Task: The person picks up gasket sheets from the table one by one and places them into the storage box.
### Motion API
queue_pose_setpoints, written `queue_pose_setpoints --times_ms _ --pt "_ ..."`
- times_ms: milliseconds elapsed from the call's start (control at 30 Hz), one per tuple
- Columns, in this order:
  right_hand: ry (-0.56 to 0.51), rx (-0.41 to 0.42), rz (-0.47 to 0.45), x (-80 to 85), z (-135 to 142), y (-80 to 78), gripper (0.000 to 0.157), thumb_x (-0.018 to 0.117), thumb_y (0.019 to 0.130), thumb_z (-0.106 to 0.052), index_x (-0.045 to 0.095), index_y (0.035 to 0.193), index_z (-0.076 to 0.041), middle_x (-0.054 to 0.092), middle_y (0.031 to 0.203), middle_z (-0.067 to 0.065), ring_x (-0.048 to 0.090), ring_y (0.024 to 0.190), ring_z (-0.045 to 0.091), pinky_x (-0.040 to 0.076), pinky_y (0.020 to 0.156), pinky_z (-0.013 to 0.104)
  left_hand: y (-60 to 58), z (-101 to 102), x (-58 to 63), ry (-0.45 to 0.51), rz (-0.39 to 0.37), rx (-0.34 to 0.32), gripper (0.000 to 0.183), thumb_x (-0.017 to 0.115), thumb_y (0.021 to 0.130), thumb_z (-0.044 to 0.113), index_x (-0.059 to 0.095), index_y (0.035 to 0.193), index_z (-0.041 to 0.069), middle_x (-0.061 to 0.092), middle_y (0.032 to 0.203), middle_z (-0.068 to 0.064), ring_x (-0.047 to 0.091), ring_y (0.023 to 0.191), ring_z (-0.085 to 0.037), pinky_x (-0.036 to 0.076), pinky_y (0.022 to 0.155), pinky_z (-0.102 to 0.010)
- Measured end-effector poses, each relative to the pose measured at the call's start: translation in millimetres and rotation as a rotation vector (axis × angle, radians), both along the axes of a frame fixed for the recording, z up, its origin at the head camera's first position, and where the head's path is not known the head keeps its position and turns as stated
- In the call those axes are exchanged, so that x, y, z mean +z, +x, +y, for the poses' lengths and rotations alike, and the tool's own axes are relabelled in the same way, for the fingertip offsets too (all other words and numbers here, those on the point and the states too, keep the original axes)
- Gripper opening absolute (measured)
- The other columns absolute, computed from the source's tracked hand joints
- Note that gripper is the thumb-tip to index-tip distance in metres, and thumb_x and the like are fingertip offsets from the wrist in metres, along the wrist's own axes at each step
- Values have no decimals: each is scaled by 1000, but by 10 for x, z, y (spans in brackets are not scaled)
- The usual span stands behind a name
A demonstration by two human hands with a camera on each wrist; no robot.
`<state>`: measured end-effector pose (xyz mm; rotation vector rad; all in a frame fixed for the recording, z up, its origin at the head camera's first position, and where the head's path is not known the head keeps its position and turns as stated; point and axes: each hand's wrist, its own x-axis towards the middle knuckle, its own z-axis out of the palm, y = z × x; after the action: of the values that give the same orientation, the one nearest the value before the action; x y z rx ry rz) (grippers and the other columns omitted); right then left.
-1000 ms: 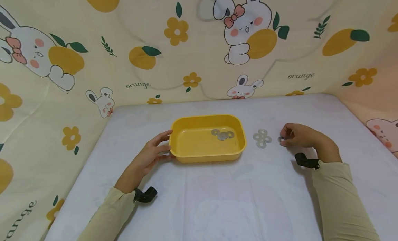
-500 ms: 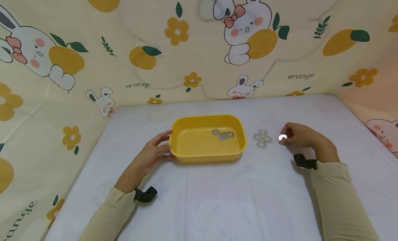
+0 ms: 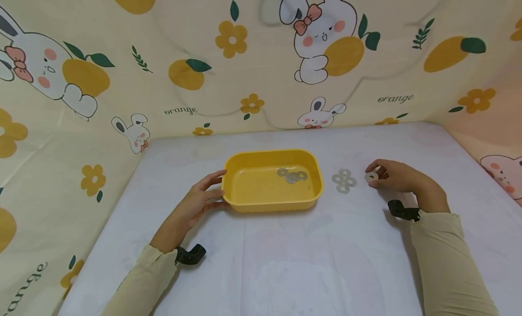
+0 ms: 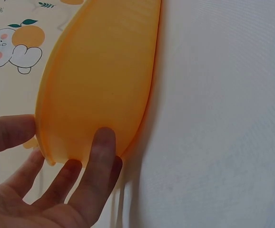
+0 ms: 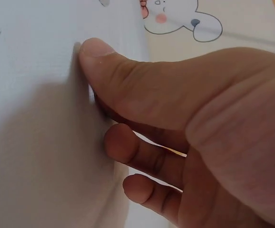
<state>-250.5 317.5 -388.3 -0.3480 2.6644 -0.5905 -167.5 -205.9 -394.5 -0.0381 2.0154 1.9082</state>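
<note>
A yellow rectangular tray (image 3: 267,206) stands on the white tabletop with several grey washers (image 3: 291,177) inside, toward its right. My left hand (image 3: 195,205) holds its left end, fingers spread around the end wall; the left wrist view shows fingertips (image 4: 103,137) against the plastic. Right of the tray, several more washers (image 3: 344,181) lie touching in a small cluster. Beyond them my right hand (image 3: 397,176) holds a single washer (image 3: 369,177) by its edges between thumb and fingers, low at the tabletop. In the right wrist view the thumb (image 5: 128,85) hides that washer.
White cloth covers the table (image 3: 285,261). A cream cloth with rabbits and oranges (image 3: 261,57) rises behind and at the left, and a pinkish one (image 3: 489,134) at the right. Black wrist cameras sit at both cuffs.
The washer at my right hand has turned from tilted and glinting to nearly flat, its hole facing up, and the right fingers have parted a little. The left hand and tray stay put.
</note>
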Motion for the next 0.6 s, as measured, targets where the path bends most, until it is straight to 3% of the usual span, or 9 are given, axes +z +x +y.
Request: queue_pose_setpoints --times_ms 267,400,600 --pt "2 -13 7 -3 -9 -3 46 71 91 -29 56 127 -5 63 114 22 59 103 35 49 88 58 4 3 7 12 -1 4 60 51 99 4 36 154 20 31 157 -11 55 121 -29 55 101 -39" --pt "11 -13 49 8 -36 -5 44 74 89 -30 61 123 -6 64 108 17 58 99 31 49 81 47 3 2 8 10 -4 5 60 51 99 4 36 154 20 31 157 -11 54 122 -29 55 100 -38" --pt "16 -42 99 26 -62 -20 44 74 88 -31 63 123 -6 58 98 10 52 94 27 41 72 32 0 3 3 3 -8 12 59 51 99 5 36 154 21 31 158 -10 53 124 -30 54 103 -40"
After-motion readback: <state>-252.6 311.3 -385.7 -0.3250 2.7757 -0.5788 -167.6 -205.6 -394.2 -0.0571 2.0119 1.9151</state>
